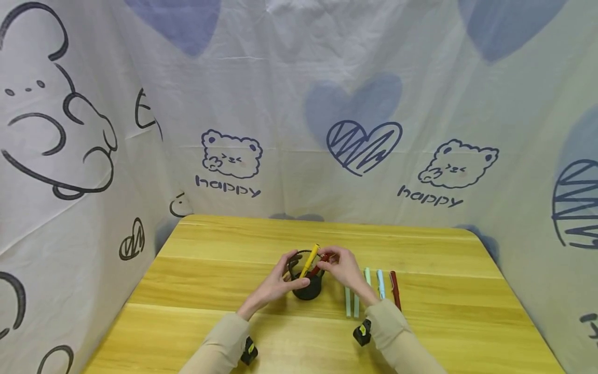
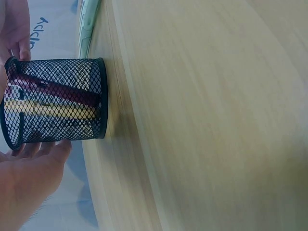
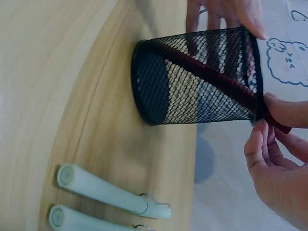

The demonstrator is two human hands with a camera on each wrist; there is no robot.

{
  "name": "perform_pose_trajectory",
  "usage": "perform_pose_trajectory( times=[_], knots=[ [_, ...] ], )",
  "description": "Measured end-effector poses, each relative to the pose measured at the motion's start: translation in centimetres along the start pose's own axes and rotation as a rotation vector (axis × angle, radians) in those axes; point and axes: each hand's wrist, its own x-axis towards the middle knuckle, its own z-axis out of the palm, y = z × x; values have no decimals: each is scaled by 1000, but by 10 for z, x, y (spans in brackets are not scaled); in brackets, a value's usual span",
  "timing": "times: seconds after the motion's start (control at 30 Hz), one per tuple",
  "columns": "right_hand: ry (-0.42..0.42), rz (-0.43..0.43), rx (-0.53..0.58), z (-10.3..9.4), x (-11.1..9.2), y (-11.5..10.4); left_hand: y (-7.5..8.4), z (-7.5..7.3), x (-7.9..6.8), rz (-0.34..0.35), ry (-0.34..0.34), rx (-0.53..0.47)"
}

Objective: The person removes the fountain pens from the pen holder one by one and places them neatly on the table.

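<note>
A black mesh pen holder point(image 1: 307, 292) stands upright on the wooden table. My left hand point(image 1: 279, 284) holds it from the left side, thumb in front near the rim and the other fingers behind. A yellow pen point(image 1: 310, 258) leans inside the holder, its top above the rim. With thumb and fingertips, my right hand point(image 1: 343, 268) pinches the upper end of a dark red pen point(image 3: 285, 128) at the rim. The rest of that pen slants down inside the holder, seen through the mesh in both wrist views.
To the right of the holder lie several light green pens point(image 1: 348, 302), a light blue pen point(image 1: 381, 283) and another dark red pen point(image 1: 395, 290), side by side on the table point(image 1: 224, 249). A printed white curtain point(image 1: 289, 171) hangs behind the table.
</note>
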Motion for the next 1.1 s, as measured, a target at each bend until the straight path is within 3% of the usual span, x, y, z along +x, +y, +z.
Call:
perform_pose_trajectory(
  times=[0.2, 0.43, 0.6, 0.9, 1.1],
  knots=[
    [8, -33, 70, -3, -5, -3, 0, 0, -1, 1, 4, 0],
    [26, 92, 145, -3, -10, -6, 0, 0, -1, 4, 2, 0],
    [63, 106, 180, -4, -16, -7, 0, 0, 0, 3, -2, 10],
    [137, 43, 182, -4, -26, -6, 0, 2, 1, 3, 1, 11],
    [141, -6, 254, -6, -30, -7, -1, 2, 2, 9, 2, 7]
  ],
)
